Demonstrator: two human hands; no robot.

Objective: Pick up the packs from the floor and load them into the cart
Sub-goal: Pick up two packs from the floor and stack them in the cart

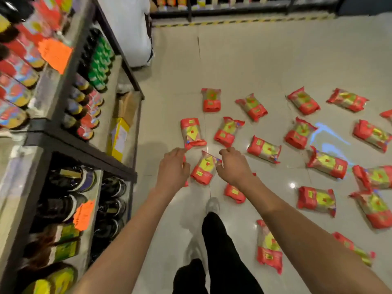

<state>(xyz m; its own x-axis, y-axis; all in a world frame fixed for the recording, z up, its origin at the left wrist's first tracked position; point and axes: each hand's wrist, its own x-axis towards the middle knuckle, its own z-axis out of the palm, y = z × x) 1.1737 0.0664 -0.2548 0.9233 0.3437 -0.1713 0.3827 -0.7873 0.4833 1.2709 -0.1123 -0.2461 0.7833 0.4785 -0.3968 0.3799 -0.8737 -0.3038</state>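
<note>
The packs lay scattered flat across the tiled floor, red and yellow, most of them to the right of the shelving. The left hand pinched the crimped end of 1 pack with curled fingers, and a sliver of red showing below it suggested a 2nd pack partly hidden under that hand. The right hand hovered with fingers curled at the upper corner of the pack between the hands; whether it already had hold of it could not be told.

The risk was in the grip: a pack lifted by its thin sealed end could slip out or tear under its own weight. The person's shoe stood close to 2 packs, so a step forward could crush 1. No cart showed anywhere, so carrying meant turning among loose packs.

By count, about 20 packs were visible, some cut off at the right edge or hidden by the arms. There were 2 hands, 2 orange price tags on the shelving, and 1 other person in white standing near the shelf end.
</note>
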